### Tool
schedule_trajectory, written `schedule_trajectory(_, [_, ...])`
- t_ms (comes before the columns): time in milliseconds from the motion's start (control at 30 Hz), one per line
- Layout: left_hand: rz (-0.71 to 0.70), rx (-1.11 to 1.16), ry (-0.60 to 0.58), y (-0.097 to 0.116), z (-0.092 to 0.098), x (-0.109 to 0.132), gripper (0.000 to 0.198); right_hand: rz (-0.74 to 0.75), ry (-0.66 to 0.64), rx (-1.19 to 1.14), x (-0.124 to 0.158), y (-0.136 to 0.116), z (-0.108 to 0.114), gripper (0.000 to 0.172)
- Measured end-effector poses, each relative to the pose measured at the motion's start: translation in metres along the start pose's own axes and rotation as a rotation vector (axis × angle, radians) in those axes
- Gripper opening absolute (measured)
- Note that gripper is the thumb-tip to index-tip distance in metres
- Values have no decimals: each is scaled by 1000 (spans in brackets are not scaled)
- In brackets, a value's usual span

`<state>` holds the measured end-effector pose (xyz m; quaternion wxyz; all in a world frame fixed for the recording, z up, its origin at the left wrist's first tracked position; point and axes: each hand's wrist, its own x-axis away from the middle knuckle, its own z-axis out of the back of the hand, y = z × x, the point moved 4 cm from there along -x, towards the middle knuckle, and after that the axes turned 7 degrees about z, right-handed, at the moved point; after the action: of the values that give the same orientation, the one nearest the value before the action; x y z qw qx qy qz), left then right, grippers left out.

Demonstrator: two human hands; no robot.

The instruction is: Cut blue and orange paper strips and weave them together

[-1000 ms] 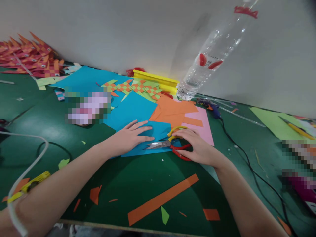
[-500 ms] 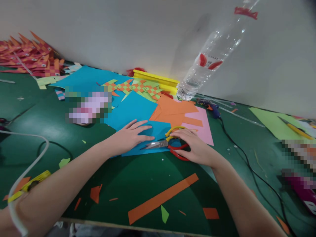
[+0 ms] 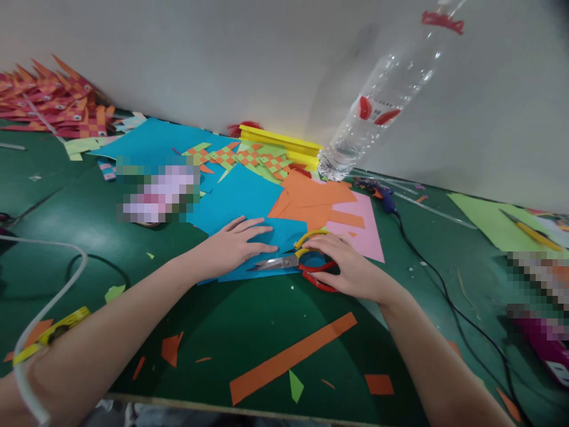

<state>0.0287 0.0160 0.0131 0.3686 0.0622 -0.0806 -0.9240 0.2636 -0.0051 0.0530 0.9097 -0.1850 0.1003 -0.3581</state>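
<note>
My left hand [image 3: 237, 246] lies on blue paper [image 3: 287, 228], fingers stretched out and slightly spread. My right hand [image 3: 344, 261] grips a pair of scissors [image 3: 288, 261] by the yellow and red handles. Their blades lie over the blue paper, pointing left, with the tips just below my left fingers. The blades look nearly closed. Orange paper sheets [image 3: 315, 196] and a pink sheet [image 3: 371, 222] lie just behind my right hand.
A clear plastic bottle [image 3: 377, 110] leans at the back. A glue gun [image 3: 386, 198] trails a black cord on the right. Woven paper fish [image 3: 224, 155] and a phone [image 3: 162, 193] lie behind. An orange strip [image 3: 293, 359] and scraps lie near the front edge.
The scissors have shifted slightly left across the blue paper with my right hand. My left hand has hardly moved.
</note>
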Motion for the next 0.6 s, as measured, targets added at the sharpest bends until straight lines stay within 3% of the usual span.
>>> schedule_trajectory(600, [-9,-27,6,-1,-1,0,38,27,10,32,-3,-9,-3,36])
